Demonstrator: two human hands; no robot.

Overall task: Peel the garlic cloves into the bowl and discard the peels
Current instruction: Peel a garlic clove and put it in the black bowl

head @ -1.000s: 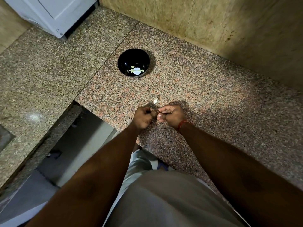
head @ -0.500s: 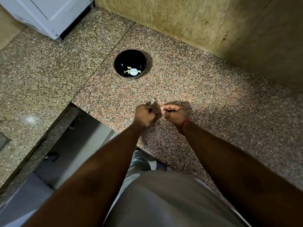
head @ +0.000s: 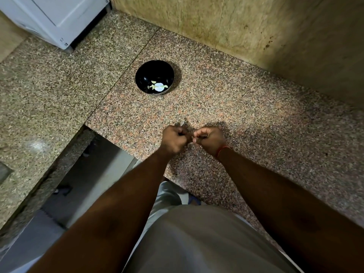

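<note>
1. Left hand and right hand: curled, knuckles nearly touching, pinching something too small to identify.
2. Pale garlic clove: on speckled granite counter, just beyond left hand.
3. Round black glossy bowl: farther back, holding pale peeled cloves.

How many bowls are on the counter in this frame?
1. A black bowl sits on the granite counter, beyond both hands, with a few pale garlic pieces in its bottom. No other bowl shows; the body hides part of the near counter.
</note>
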